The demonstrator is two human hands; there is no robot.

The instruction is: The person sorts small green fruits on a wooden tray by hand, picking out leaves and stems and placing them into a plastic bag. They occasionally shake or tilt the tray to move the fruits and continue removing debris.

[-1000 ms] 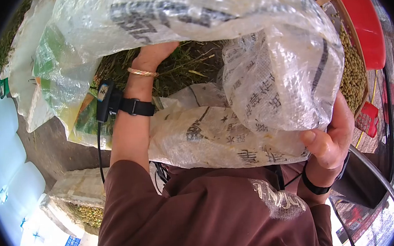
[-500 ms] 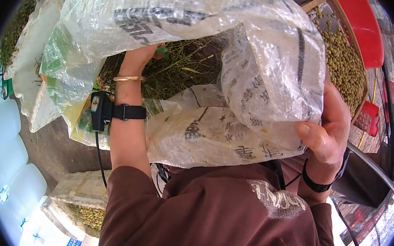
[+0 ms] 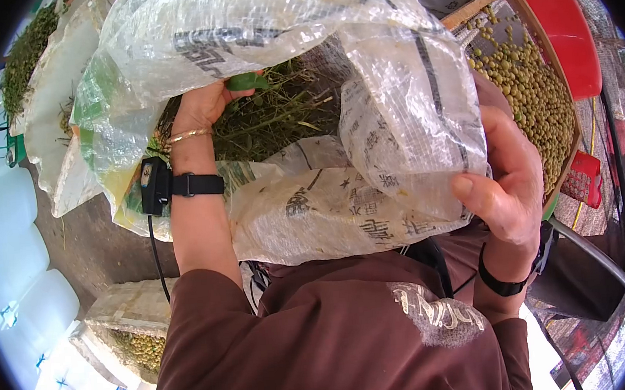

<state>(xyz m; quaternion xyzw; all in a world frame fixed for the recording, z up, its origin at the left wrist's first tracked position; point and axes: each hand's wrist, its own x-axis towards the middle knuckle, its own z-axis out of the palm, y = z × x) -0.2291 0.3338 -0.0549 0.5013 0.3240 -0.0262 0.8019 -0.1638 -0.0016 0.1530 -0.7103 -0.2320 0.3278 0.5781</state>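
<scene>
Right now the two hands are well apart, both busy at a big sack (image 3: 413, 112) that lies between them, its mouth gaping wide. It's shiny woven plastic, whitish and half see-through, crinkled all over, with black lettering along its folds. The right hand (image 3: 508, 181) is clamped on the sack's edge, thumb flat on the near side. And the left hand (image 3: 201, 107) is in at the mouth, fingers bent beside a smooth green leaf (image 3: 245, 82); whether they grip it, I cannot tell. Beyond those fingers, thin, tangled stems (image 3: 276, 120) fill the opening.

Just past the right hand sits a wood-framed tray (image 3: 476, 8), loaded with small, round, yellow-green fruit (image 3: 525, 80), and behind that a glossy red tub (image 3: 558, 25). Left of the left hand, a dull brown surface (image 3: 87, 248) stretches towards pale, rounded plastic containers (image 3: 10, 221). Nearer the body than that hand, there's a rough, off-white box (image 3: 129, 307), more fruit heaped beside it.
</scene>
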